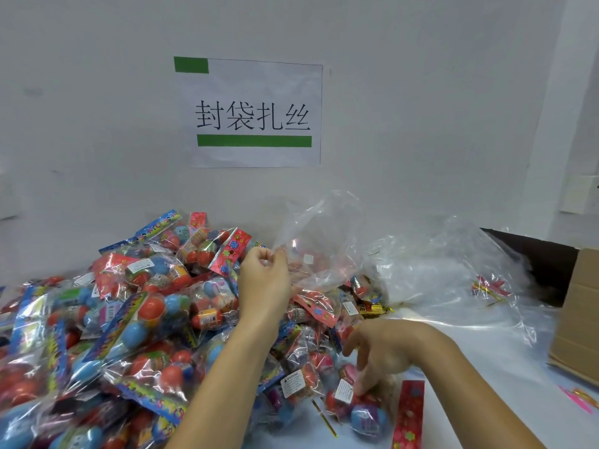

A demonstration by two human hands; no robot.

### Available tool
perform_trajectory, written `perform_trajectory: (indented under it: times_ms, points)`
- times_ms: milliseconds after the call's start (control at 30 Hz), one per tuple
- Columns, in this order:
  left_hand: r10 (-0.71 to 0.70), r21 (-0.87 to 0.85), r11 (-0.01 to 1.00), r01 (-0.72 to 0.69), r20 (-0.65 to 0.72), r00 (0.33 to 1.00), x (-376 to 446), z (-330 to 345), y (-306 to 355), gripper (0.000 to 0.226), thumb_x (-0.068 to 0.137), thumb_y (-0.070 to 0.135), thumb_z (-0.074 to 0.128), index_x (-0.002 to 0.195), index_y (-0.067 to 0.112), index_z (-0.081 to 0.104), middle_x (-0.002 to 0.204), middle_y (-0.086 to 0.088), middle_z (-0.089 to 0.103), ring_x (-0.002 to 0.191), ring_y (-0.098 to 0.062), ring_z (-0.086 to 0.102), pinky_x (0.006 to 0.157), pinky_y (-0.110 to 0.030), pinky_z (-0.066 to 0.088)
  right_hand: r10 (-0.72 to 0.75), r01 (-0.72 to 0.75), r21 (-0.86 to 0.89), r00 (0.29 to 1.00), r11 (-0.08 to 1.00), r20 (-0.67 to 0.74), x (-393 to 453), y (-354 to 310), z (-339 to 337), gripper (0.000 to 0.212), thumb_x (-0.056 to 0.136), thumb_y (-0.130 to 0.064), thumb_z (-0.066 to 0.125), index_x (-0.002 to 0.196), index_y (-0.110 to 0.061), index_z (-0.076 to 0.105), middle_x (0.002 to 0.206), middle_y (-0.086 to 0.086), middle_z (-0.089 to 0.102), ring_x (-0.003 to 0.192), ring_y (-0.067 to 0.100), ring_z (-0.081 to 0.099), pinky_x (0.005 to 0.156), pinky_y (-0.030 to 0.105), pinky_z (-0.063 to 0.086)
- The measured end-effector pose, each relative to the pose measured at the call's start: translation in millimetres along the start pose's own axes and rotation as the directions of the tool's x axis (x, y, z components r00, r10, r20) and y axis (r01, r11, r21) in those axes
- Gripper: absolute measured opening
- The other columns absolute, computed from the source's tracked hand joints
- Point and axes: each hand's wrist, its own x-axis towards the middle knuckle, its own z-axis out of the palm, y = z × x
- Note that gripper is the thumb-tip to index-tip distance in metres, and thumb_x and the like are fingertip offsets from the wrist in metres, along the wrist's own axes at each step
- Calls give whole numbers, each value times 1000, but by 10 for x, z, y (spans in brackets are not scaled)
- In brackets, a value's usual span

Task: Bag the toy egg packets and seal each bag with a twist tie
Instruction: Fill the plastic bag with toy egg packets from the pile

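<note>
Head view: left hand (pixel 264 273) pinching one clear plastic bag (pixel 319 241); right hand (pixel 381 353) gripping one toy egg packet (pixel 363 406) with red header.

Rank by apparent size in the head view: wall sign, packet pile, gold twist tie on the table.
1. packet pile, largest, though nearest the camera
2. wall sign
3. gold twist tie, smallest

Your single head-worn, wide-angle camera looks forward and down from close range: your forearms enter at the bottom edge, the heaped pale blue table (pixel 486 361) fills the foreground, the white wall (pixel 421 108) stands directly ahead.
</note>
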Motion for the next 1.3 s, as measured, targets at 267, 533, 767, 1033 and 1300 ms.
perform_trajectory:
  times_ms: [267,533,767,1033,1300]
  points:
    - [6,-11,1000,-6,33,999,-7,-9,6,20,101,26,51,89,9,51,105,-32,64,77,-27,59,84,-64,52,-104,105,13,993,994,-51,-102,32,-73,35,78,-47,80,91,-15,75,80,-8,66,71,10,57,66,27,44]
    - [7,-26,1000,-8,-19,1000,15,-38,28,19,101,21,50,84,13,46,88,-21,59,85,-39,66,89,-63,50,-60,159,561,980,812,-192,-274,391,-162,32,84,-19,80,111,-18,63,101,13,74,83,24,72,78,39,60]
    - [7,-21,1000,-8,-29,1000,-6,-35,54,20,102,22,48,83,14,47,88,-22,55,101,-45,65,89,-62,53,154,216,660,877,719,-456,-307,586,-260,17,93,-31,70,107,-25,62,82,1,77,69,18,75,58,26,55]
    - [31,27,999,-30,-26,999,-9,-34,49,18,102,21,48,86,12,48,84,-18,58,82,-44,63,84,-55,55,374,9,417,427,909,-823,-267,639,-294,30,83,-29,78,110,-33,66,92,-2,66,92,31,63,78,41,54]
    - [38,34,999,-37,-36,999,-28,-20,45,21,102,24,49,90,6,50,98,-28,64,91,-43,67,86,-60,54,330,-91,422,777,902,-536,-102,552,-108,66,81,-5,79,139,-21,51,132,14,54,93,23,60,66,23,52]
